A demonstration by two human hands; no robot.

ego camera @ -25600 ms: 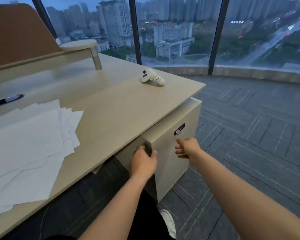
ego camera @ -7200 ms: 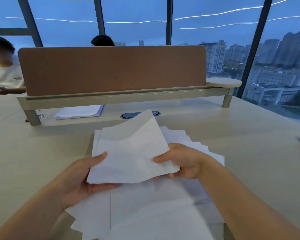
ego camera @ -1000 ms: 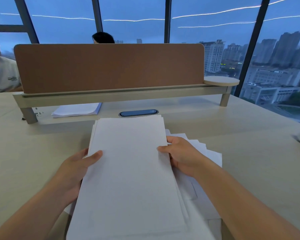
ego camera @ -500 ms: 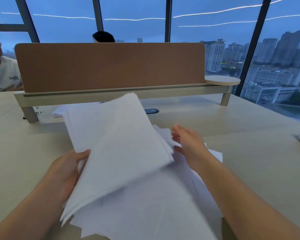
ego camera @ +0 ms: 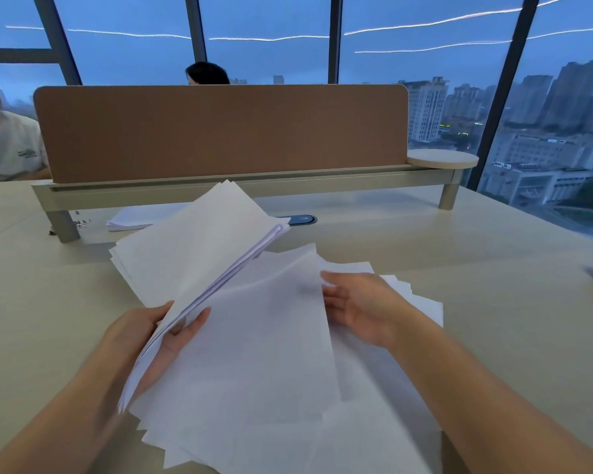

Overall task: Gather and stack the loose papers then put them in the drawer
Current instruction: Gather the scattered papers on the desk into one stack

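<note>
We gripped the gathered stack (ego camera: 199, 254) with our left hand (ego camera: 144, 340), thumb on top, fingers curled underneath, and it had swung up and over toward ten o'clock, no longer lying squared between both palms as it did a second before. Our right hand (ego camera: 360, 306) had let go: fingers straight, palm open, touching the edge of the top loose sheet (ego camera: 271, 336) at three o'clock. The loose papers (ego camera: 384, 388) lay fanned on the desk (ego camera: 493, 285) before us.

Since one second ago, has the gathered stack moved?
Yes. The gathered stack, gripped by the left hand, has swung up and left, uncovering the grommet and overlapping the divider rail.
</note>
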